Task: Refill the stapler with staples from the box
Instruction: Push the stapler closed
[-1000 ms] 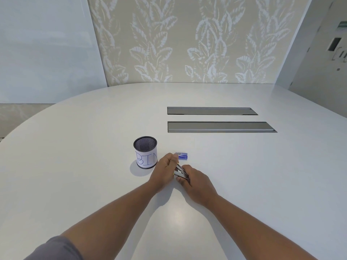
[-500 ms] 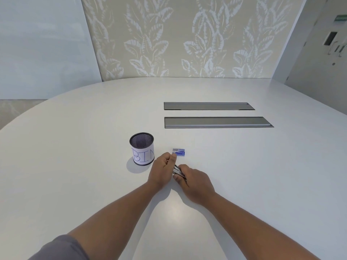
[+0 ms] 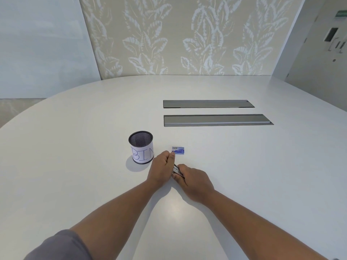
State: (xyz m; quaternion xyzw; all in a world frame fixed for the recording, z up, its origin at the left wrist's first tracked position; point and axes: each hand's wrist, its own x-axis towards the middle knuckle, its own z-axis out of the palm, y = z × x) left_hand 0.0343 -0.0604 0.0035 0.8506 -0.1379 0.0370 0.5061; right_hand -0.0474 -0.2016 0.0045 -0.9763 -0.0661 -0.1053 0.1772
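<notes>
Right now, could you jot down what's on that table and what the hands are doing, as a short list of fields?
surface: white oval table
left hand: closed on the stapler's far end
right hand: gripping the stapler's near end
stapler: metal, held between both hands, mostly hidden
staple box: small, blue, lying on the table just beyond the left hand
cup: black mesh cup with paper label reading BIN, upright, left of the box
table centre: two grey recessed panels
</notes>
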